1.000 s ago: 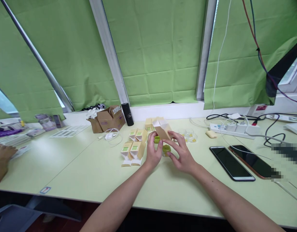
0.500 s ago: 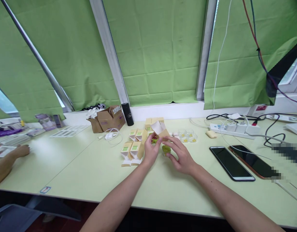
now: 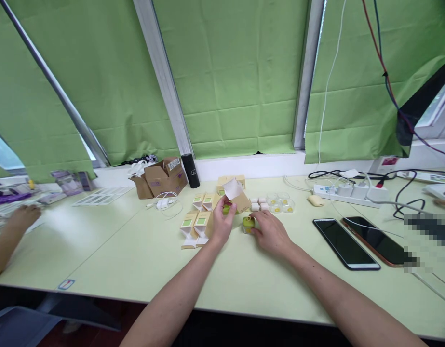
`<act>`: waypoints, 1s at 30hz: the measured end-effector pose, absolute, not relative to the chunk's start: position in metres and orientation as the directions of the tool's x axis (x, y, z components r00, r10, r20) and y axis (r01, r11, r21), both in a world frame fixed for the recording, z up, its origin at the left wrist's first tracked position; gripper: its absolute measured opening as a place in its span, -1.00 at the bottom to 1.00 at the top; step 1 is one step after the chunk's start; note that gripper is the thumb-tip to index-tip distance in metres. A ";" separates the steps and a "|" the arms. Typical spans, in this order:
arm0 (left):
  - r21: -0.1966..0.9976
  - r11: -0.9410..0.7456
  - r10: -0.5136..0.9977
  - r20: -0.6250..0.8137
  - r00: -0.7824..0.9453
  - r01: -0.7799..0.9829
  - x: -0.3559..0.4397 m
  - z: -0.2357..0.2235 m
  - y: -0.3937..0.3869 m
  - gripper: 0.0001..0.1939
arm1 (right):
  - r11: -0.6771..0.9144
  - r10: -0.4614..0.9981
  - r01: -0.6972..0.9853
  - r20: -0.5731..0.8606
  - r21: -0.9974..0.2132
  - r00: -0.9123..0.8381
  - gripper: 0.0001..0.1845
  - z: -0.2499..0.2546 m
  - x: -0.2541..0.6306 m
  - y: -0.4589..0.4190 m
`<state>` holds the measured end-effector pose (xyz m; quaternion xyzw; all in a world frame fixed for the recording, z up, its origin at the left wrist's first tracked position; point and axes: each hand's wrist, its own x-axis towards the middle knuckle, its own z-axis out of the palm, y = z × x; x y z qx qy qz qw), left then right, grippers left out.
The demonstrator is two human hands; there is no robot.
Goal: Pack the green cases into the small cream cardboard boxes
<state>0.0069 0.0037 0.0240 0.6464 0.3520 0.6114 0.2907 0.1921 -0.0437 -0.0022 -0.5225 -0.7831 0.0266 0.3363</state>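
In the middle of the frame, the left hand is pinching a kraft carton between thumb and fingers, its white flap standing up and leaning toward the upper left. Just to the right and lower, the right hand is closing narrowly on the near right side of a green-topped container — thumb and forefinger appear to be holding it, though whether its base is resting on the table I cannot tell. Another green item is showing behind the left hand, partly hidden. The step in hand seems to be pairing carton and container; four open cartons are standing at centre left, while clear pots and small white pieces are lying right of centre, beyond the hands. Bringing the two together would be calling for a steady left pinch — the thin card looking easy to crush — with the flap clear of the opening, and for the right fingers gripping the container squarely and keeping it level.
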 end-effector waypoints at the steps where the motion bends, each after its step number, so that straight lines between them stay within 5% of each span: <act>1: 0.796 -0.594 0.803 0.596 0.017 0.115 0.007 0.024 0.003 -0.54 | 0.435 0.843 0.812 0.493 -0.390 -0.215 -0.63 -0.002 0.193 -0.043; 9: 0.763 -0.606 0.796 0.582 0.168 0.227 0.005 0.017 0.005 -0.54 | 0.242 0.903 0.901 0.423 -0.361 -0.073 -0.65 0.003 0.218 -0.032; 21: 0.686 -0.444 0.890 0.262 0.373 0.577 -0.005 0.033 0.002 -0.53 | 0.076 0.967 0.917 0.255 -0.391 0.028 -0.67 0.015 0.223 -0.032; 27: 0.723 -0.508 0.860 0.403 0.311 0.468 -0.008 0.029 0.006 -0.42 | 0.079 0.965 0.914 0.261 -0.398 0.030 -0.69 0.015 0.223 -0.032; 30: 0.718 -0.618 0.785 0.539 0.307 0.319 -0.008 0.029 0.007 -0.58 | 0.073 0.966 0.912 0.256 -0.404 0.036 -0.69 0.014 0.223 -0.032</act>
